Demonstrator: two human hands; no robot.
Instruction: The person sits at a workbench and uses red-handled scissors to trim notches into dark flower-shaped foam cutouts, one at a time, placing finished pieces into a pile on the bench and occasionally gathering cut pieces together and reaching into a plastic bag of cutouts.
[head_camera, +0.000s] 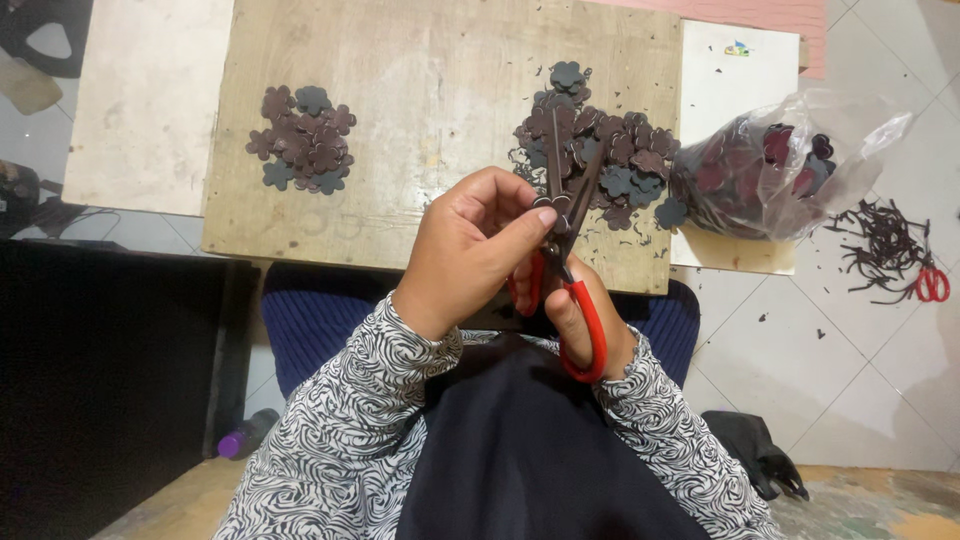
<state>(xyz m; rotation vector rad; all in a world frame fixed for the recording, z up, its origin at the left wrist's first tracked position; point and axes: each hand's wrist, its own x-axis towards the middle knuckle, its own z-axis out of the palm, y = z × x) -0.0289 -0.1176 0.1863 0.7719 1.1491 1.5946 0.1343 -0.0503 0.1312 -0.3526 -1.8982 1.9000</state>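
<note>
Head view. The right hand works red-handled scissors, fingers closed through the loops, blades parted and pointing away over the bench. The left hand pinches a small dark flower-shaped piece between thumb and fingers, at the blades' crotch. A small pile of like pieces lies left, a larger pile right, beside a clear bag of more. Judged step: trimming one piece; the next cut calls for turning it steadily against the blades.
</note>
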